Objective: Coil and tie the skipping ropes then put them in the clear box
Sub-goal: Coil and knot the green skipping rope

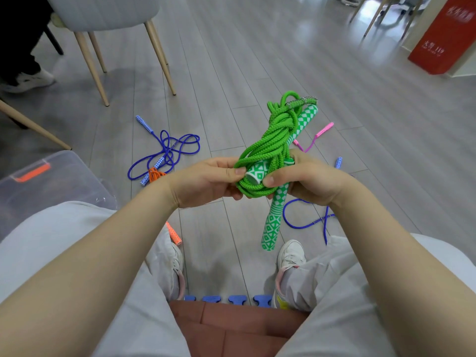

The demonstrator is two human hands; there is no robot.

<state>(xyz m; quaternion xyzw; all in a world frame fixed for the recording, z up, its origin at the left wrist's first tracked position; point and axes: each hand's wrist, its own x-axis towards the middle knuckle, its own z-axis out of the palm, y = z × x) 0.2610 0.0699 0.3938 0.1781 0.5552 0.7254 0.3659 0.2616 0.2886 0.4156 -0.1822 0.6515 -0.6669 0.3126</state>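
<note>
Left hand: my left hand (pixel 206 180) sits just at 9 o'clock of frame centre, fingers curled round the lower loops of the green skipping rope (pixel 268 148), thumb pressing on the strands.
Right hand: my right hand (pixel 306 179) is just at 3 o'clock of the left one, fingers closed on the same bundle, thumb tip laid against a green-and-white handle (pixel 257 172) poking out of the coils.
Green rope: coiled and knotted, held in the air between both hands above the floor; the knot stands at 12 o'clock of my hands. A second handle (pixel 274 220) of it hangs down toward 6 o'clock, and a further patterned green-and-white piece points up toward 1 o'clock.
Clear box: the clear box (pixel 51 184) with an orange latch sits at 9 o'clock, beside my left knee, well apart from the rope.
Blue rope: a blue skipping rope (pixel 167 150) lies loose on the floor (pixel 231 60) at 10 o'clock of my hands.
Orange rope: an orange rope (pixel 154 174) shows just beyond my left wrist, one orange handle (pixel 173 233) below my forearm.
Second blue rope: another blue rope (pixel 306 217) lies at 4 o'clock, partly hidden by my right arm.
Pink rope: a pink rope (pixel 322 132) lies at 2 o'clock, behind the green bundle.
Chair: chair legs (pixel 159 52) stand at 11 o'clock.
</note>
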